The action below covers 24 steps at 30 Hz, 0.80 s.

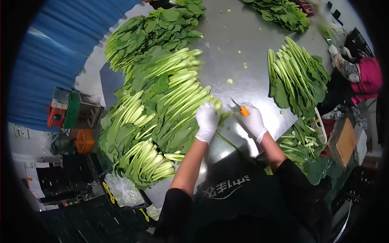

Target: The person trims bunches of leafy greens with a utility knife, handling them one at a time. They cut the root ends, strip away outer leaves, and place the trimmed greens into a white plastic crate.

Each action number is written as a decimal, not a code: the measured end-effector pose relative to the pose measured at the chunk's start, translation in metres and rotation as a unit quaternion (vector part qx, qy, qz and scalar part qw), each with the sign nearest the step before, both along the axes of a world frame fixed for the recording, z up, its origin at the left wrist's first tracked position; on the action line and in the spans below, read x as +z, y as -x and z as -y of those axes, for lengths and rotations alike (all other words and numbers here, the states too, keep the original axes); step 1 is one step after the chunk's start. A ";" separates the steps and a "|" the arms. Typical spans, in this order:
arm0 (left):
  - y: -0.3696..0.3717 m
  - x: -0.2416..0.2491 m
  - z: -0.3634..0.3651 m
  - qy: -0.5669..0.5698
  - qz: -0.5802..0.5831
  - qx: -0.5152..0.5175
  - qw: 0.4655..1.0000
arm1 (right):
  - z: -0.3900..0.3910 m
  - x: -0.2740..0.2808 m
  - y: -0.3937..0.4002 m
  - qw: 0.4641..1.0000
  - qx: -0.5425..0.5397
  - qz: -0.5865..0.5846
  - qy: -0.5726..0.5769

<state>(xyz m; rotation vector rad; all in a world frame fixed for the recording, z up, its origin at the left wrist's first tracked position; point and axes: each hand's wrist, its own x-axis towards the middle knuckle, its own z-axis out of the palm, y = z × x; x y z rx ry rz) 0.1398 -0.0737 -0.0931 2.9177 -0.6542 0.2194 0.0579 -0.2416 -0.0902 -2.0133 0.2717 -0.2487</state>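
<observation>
My left hand (208, 118), in a white glove, is closed on a leafy green stalk (219, 106). Its pale cut end shows just past the fingers, at the right edge of a large heap of leafy greens (178, 109). My right hand (253, 120), also gloved in white, grips a small knife (244, 111) by its orange handle. The short blade points up and left, toward the left hand but apart from it. A thin loose stalk (228, 141) lies on the metal table just below the hands.
Small green trimmings dot the steel table (227, 44). Another pile of greens (298, 77) lies to the right, above a crate (320, 125) holding leaves. More greens (281, 14) lie at the far end. At right, a person's patterned sleeve (347, 69) shows.
</observation>
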 end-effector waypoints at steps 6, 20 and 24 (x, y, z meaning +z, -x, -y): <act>0.020 0.055 -0.059 0.663 -0.366 0.048 0.652 | 0.010 -0.026 0.050 0.980 -0.007 -0.066 -0.188; 0.042 0.157 -0.185 0.891 -0.177 0.072 0.411 | -0.066 -0.051 0.089 0.952 0.086 -0.163 0.245; 0.078 0.163 -0.126 0.880 -0.287 0.036 0.377 | -0.016 -0.030 0.140 0.941 0.010 -0.216 0.261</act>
